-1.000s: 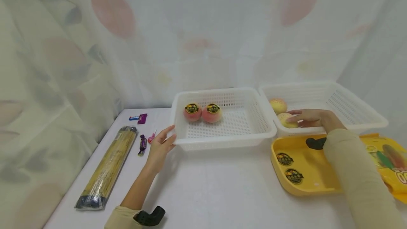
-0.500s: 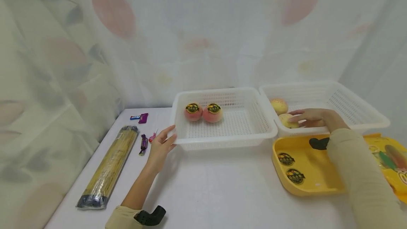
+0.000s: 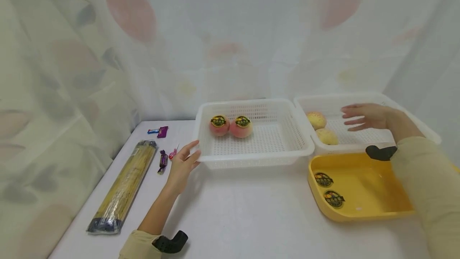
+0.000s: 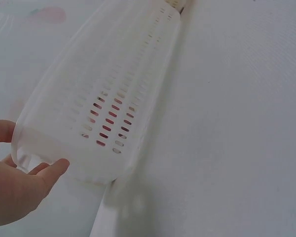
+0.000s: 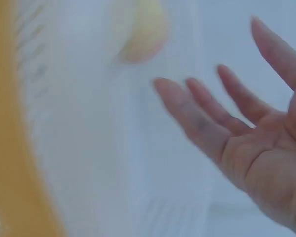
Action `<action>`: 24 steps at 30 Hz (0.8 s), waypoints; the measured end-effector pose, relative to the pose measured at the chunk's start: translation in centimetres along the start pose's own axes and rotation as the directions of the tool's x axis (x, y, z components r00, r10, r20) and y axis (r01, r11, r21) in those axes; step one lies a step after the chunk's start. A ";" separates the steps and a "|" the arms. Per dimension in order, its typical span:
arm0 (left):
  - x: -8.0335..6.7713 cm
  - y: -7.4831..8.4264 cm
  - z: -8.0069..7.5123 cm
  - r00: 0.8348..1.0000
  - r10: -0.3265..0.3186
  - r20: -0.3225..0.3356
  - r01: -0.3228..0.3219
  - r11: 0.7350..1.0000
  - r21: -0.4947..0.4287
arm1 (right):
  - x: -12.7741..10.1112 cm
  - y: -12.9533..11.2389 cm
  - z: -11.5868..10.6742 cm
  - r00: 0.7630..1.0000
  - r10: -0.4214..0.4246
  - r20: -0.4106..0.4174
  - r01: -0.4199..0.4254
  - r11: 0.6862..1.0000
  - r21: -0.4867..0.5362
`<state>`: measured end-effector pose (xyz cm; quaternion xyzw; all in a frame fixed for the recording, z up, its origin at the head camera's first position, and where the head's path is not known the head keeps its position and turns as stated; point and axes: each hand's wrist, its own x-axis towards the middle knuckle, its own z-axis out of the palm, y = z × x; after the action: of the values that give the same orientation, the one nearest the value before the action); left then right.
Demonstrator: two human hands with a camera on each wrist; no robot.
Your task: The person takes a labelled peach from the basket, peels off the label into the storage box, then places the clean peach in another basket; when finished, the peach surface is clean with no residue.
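Observation:
My left hand (image 3: 181, 168) grips the front left corner of a white perforated basket (image 3: 248, 158), with fingers at the rim and the thumb against its outside wall in the left wrist view. Two pink peaches with black-and-gold labels, a left peach (image 3: 219, 129) and a right peach (image 3: 241, 130), sit side by side in that basket. My right hand (image 3: 371, 116) hovers with spread fingers over a second white basket (image 3: 402, 144), holding nothing. Along this basket's left side lie two yellowish peaches, a back one (image 3: 316, 120) and a front one (image 3: 327, 136).
In front of the right basket stands a yellow tray (image 3: 353, 216) with two black labels inside. A long plastic-wrapped bundle of yellow sticks (image 3: 123, 187) lies at the left, near several wrapped sweets, including a purple candy (image 3: 163, 161) and a pink lollipop (image 3: 173, 154).
My right hand has let go of the front yellowish peach and moved right and up, its fingers spreading. My left hand has stayed at the basket corner.

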<state>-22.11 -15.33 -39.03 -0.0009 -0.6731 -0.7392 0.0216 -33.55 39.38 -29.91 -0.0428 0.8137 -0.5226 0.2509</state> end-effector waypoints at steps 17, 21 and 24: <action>0.1 -0.1 0.4 1.000 0.022 -0.014 -0.022 1.000 0.015 | 7.9 -10.4 8.3 0.871 -0.314 -0.379 0.471 0.754 0.458; -0.1 -0.2 0.7 1.000 0.016 -0.024 -0.016 1.000 0.024 | 10.7 -10.5 10.9 0.850 -0.380 -0.365 0.514 0.753 0.410; -0.1 -0.2 1.0 1.000 0.016 -0.022 -0.015 1.000 0.027 | 12.4 -10.5 12.5 0.842 -0.416 -0.343 0.530 0.755 0.386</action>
<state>-22.00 -14.35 -39.19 0.0023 -0.6827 -0.7299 0.0349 -40.64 20.17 -29.40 -0.1244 0.6496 -0.7499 0.0139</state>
